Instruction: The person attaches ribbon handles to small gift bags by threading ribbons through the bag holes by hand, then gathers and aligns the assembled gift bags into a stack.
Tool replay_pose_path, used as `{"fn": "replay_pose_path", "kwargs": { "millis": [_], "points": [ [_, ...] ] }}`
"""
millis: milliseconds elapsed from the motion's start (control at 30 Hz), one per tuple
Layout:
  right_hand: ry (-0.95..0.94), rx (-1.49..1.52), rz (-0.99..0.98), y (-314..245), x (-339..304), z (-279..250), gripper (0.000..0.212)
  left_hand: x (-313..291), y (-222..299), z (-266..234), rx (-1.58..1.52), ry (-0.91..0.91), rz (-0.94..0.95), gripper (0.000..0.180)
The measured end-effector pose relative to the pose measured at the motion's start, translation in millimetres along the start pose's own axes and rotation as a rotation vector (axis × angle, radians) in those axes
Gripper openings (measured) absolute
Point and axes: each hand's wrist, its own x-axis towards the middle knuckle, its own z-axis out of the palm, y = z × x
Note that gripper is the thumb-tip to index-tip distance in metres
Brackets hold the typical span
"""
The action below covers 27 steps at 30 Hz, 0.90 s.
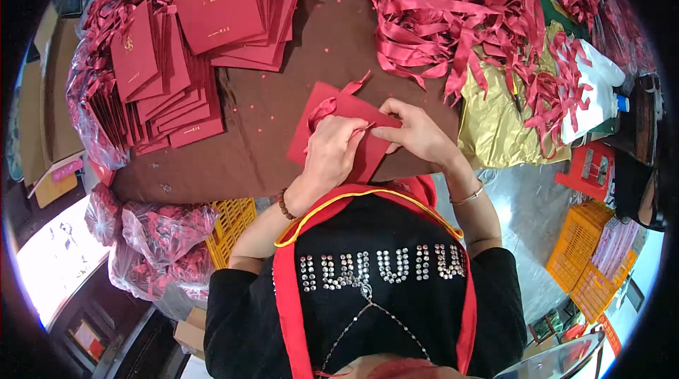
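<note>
Brown cloth point(258, 159) ran beneath a flat red paper bag point(371, 149) near the table's front edge; the left hand point(329, 145) pinched its glossy red ribbon point(320, 111), the right hand point(421, 133) its right edge; beyond, cloth parted stacked red bags point(221, 14) from heaped ribbons point(453, 18)

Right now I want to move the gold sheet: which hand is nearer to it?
Right. The right hand is at the right edge of the red bag, just left of the gold sheet; the left hand is farther left.
</note>
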Motion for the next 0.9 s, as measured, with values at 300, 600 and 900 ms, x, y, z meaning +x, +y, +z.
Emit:
{"fn": "replay_pose_path", "kwargs": {
  "millis": [300, 600, 900],
  "points": [
    [-0.008, -0.020, -0.012, -2.3, -1.0, -2.2, 0.022, 7.4, 4.9, -1.2, 0.244, 0.125, 0.145, 0.016],
    [0.031, -0.059, -0.064, -7.4, -4.3, 2.3, 0.024, 5.4, 2.2, 5.3, 0.224, 0.176, 0.171, 0.016],
    [0.033, -0.139, -0.021, -5.1, -3.7, 1.3, 0.021, 5.9, 1.4, 7.7, 0.291, 0.146, 0.115, 0.013]
  ]
}}
